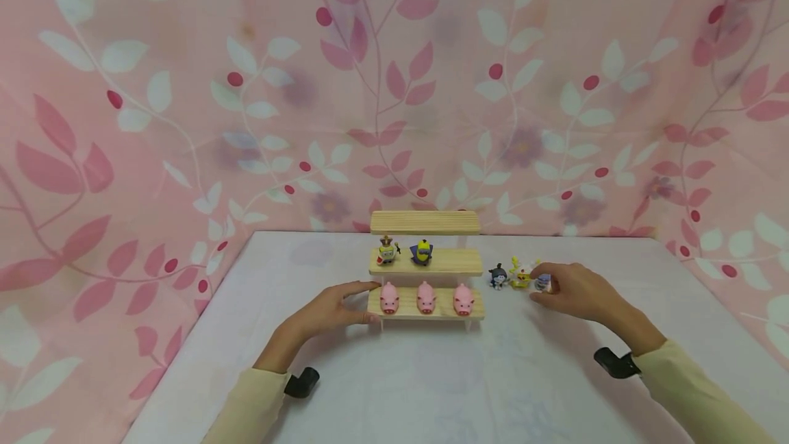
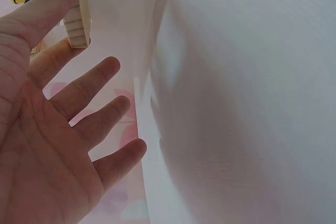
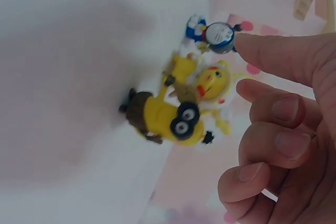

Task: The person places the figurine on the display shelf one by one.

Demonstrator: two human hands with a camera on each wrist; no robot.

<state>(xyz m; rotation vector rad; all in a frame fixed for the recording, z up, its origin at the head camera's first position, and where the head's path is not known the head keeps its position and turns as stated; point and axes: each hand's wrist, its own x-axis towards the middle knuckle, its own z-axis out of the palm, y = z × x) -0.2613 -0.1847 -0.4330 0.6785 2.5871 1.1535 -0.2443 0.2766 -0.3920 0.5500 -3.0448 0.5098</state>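
My left hand (image 1: 335, 307) pinches the left end of the lowest board of a wooden display shelf (image 1: 364, 312) between thumb and index finger. In the left wrist view its other fingers are spread apart. On that board three pink toy pigs (image 1: 426, 298) stand in a row. My right hand (image 1: 573, 291) is beside several small figurines to the right of the shelf, thumb and index finger apart. In the right wrist view a blue-and-white figurine (image 3: 219, 36) is near the thumb tip. Below it are a yellow figurine in a white hood (image 3: 212, 83) and a goggled Minion figurine (image 3: 173, 119).
The shelf's middle board (image 1: 453, 262) carries a crowned figurine (image 1: 386, 252) and a yellow figurine with a dark cape (image 1: 422, 253). Above it is the top board (image 1: 425, 222). A white-covered table (image 1: 431, 382) meets a pink leaf-patterned cloth (image 1: 394, 101) behind.
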